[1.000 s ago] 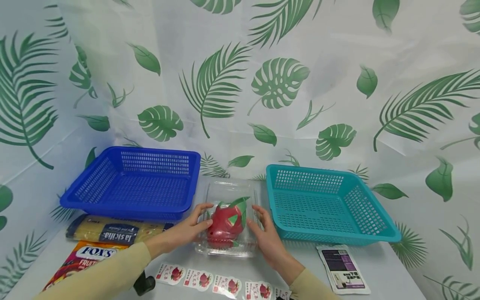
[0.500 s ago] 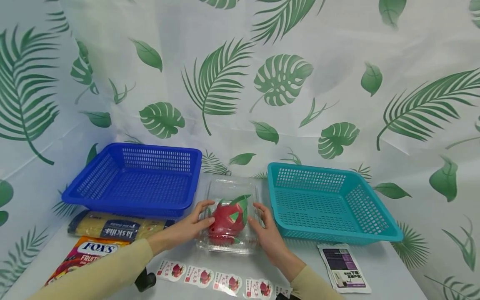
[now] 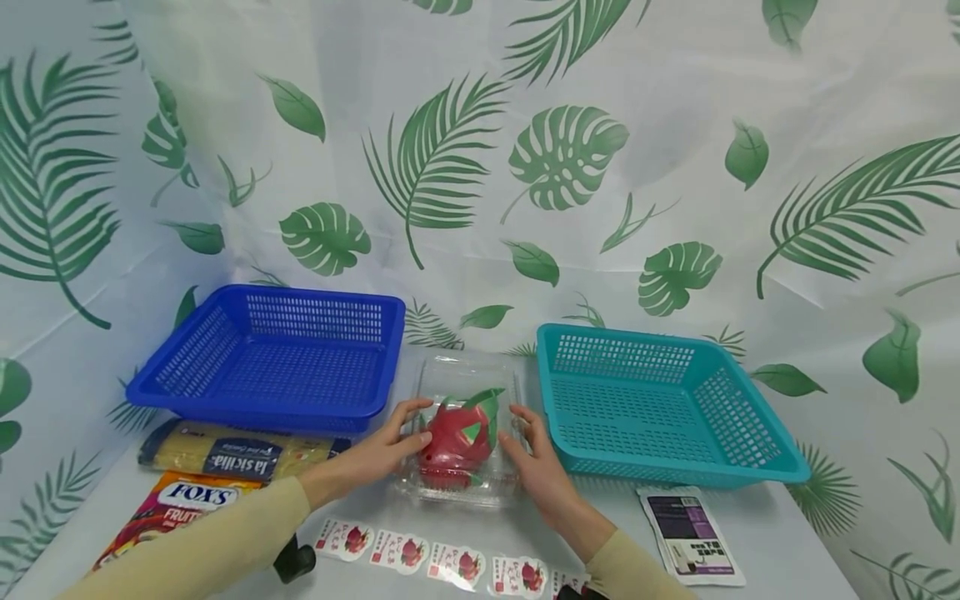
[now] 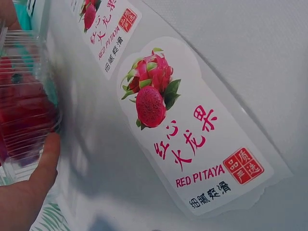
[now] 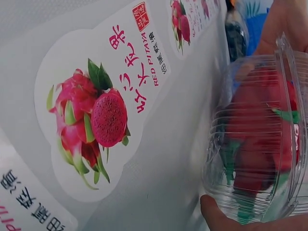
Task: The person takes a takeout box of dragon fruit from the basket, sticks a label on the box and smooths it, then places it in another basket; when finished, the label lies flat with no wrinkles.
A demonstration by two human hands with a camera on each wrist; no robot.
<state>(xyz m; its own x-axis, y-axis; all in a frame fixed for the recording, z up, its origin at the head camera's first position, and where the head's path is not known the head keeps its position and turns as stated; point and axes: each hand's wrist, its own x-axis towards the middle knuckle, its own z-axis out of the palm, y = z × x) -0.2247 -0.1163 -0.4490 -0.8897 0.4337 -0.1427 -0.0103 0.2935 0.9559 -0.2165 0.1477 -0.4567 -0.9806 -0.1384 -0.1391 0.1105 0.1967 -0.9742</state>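
A clear plastic clamshell box (image 3: 487,492) sits on the white table in the middle, with a red dragon fruit (image 3: 457,442) with green leaf tips inside. Whether its lid is fastened, I cannot tell. My left hand (image 3: 378,454) holds the box's left side, its thumb over the near part. On the opposite side my right hand (image 3: 543,475) holds the box, fingers along the wall. In the left wrist view a thumb (image 4: 45,166) meets the box corner; the right wrist view shows a thumb (image 5: 216,214) at the near lower corner.
A strip of dragon fruit stickers (image 3: 457,567) lies in front. A blue basket (image 3: 262,408) stands back left, a teal basket (image 3: 652,467) back right. Spaghetti (image 3: 247,454) and a FOX'S candy bag (image 3: 180,504) lie left, a white-and-purple pouch (image 3: 693,542) right.
The view shifts slightly. Both hands stay at the sides of the box, and the dragon fruit keeps its place inside.
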